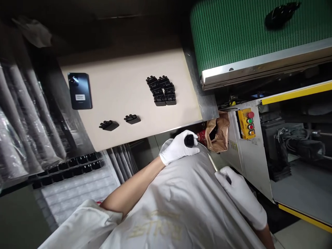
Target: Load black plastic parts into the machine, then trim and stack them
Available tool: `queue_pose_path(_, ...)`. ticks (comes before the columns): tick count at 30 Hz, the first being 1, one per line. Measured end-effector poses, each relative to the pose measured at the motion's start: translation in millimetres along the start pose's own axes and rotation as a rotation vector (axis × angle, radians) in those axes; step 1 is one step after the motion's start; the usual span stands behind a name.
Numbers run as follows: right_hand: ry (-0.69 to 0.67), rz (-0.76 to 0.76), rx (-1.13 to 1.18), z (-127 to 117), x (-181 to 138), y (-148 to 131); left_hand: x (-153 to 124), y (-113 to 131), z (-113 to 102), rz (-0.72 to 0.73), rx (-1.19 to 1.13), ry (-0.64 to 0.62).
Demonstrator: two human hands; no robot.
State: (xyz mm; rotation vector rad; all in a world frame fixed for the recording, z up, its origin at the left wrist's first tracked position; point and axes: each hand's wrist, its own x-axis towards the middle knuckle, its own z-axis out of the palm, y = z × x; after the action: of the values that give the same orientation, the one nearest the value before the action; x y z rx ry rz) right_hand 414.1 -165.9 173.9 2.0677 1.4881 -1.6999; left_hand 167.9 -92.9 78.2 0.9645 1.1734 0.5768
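Both of my hands wear white gloves. My left hand point(177, 148) is closed around a small black plastic part point(189, 140), held just off the table's front edge and close to my body. Lower and to the right, my right hand point(233, 185) grips a thin tool point(213, 164) with a pale, narrow shaft pointing up and left; a bit of its dark handle shows between the fingers. Whether the shaft is a blade cannot be made out. Two black parts lie apart on the table, one point(109, 125) left of the other point(132, 119). Several more stand in two rows point(161, 90).
A phone point(80, 91) lies at left on the beige table point(119, 86). At upper right, a green conveyor belt point(233, 38) carries black parts point(280, 16). A brown paper bag point(220, 133) and a yellow button box point(247, 123) are at right. Trays of black parts point(72, 166) stand lower left.
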Motion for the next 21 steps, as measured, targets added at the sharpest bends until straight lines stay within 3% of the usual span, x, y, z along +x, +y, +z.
queue_pose_path(7,0.062,-0.078,0.124,-0.4,9.8,11.8,-11.6,36.2,3.1,0.098,0.189,0.046)
queue_pose_path(11,0.035,-0.216,0.532,-7.5,11.8,12.5,-21.7,48.8,0.1,0.125,0.228,0.124)
queue_pose_path(14,-0.043,-0.282,0.786,-13.9,23.6,-6.4,-30.1,57.3,-0.6,0.150,0.239,0.155)
queue_pose_path(17,-0.026,-0.355,0.654,-21.4,37.8,-43.5,-36.7,64.2,-0.8,0.165,0.247,0.189)
queue_pose_path(21,0.016,-0.539,0.203,-33.2,35.1,-92.5,-43.8,67.0,-3.2,0.201,0.268,0.280)
